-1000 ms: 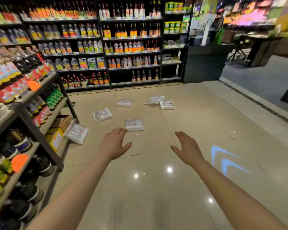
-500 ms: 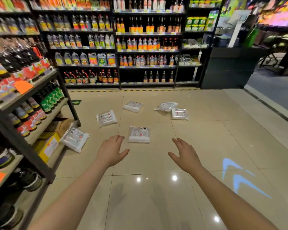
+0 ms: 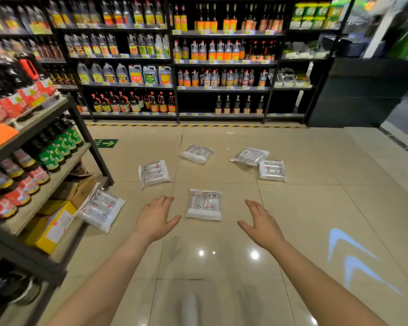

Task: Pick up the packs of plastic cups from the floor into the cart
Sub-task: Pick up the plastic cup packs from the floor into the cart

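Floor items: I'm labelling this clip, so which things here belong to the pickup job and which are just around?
Job:
nearest pack
pack by the shelf
left pack
far pack
two right packs
left hand, right hand, both empty

Just around:
bottles
yellow box
floor arrow sign
No cart in view.

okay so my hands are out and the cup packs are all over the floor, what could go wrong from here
Both the left hand and right hand are open beside the nearest pack; its slick wrap might slip if grabbed one-sided. The pack leaning on the shelf could be overlooked. No cart is in view, so carrying distance is unknown.
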{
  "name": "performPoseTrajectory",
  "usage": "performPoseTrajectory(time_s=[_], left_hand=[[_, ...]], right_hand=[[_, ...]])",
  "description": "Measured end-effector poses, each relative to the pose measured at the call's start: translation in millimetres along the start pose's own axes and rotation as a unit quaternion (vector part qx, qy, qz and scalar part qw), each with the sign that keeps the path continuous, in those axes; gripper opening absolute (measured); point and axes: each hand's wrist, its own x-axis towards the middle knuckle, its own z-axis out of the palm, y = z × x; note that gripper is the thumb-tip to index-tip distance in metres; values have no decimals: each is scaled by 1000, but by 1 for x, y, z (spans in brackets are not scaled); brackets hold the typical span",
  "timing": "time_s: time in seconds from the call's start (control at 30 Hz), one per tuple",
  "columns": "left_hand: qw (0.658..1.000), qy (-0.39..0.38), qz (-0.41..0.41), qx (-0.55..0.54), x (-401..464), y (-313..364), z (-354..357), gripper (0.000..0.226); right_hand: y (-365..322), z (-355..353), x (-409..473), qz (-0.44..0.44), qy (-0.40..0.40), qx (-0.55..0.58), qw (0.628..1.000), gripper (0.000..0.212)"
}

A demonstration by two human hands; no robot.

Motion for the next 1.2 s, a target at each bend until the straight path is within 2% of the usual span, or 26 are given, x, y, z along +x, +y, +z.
performPoseTrajectory(time_s=[0.37,0.5,0.6,0.7,0.8,1.0,1.1,1.2], left_hand=[[998,-62,13,0,223,-78,4,63],[996,-82,12,-15,287,-96,28,78],[995,-97,-2,-19,341,-108,58,72],[994,-103,-23,-30,396,-118,89,85],[990,-113,-57,-54,447,-134,132,86],[976,-157,-124,-84,530,-165,239,69],[972,-171,-127,-96,559,-179,317,65],[966,-192,-128,-114,576,-195,423,69]], right_hand=[[-12,5,224,50,-23,29,998,67],[1,17,288,72,-37,48,996,65],[23,37,337,93,-47,67,992,68],[51,63,390,117,-67,100,986,68],[84,93,449,139,-100,115,978,69],[140,169,550,182,-150,142,961,71],[169,229,591,202,-162,149,954,72],[207,316,622,216,-167,163,948,74]])
